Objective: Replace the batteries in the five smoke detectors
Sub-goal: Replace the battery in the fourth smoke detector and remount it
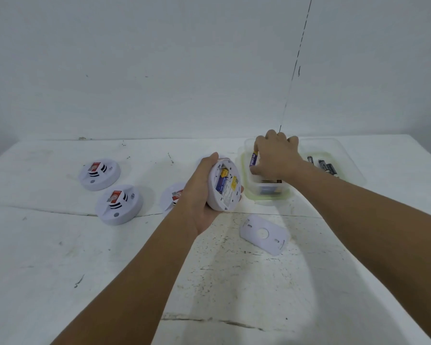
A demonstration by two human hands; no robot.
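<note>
**Right hand pulls battery from tub, left holds open detector**

Left hand (199, 195) grips the open smoke detector (224, 186) tilted above the worktop (60, 270) centre, battery bay facing up. Right hand (275, 155) pinches a purple battery (253, 158) inside the clear tub (266, 192) near the back edge. Second tub (346, 155) with dark batteries (324, 165) just right of it. Backplate (264, 234) lies flat in front of the tubs. Two detectors (99, 174) (119, 204) sit left, a third (172, 196) partly hidden behind the left wrist. Front half of the worktop is bare.
</note>
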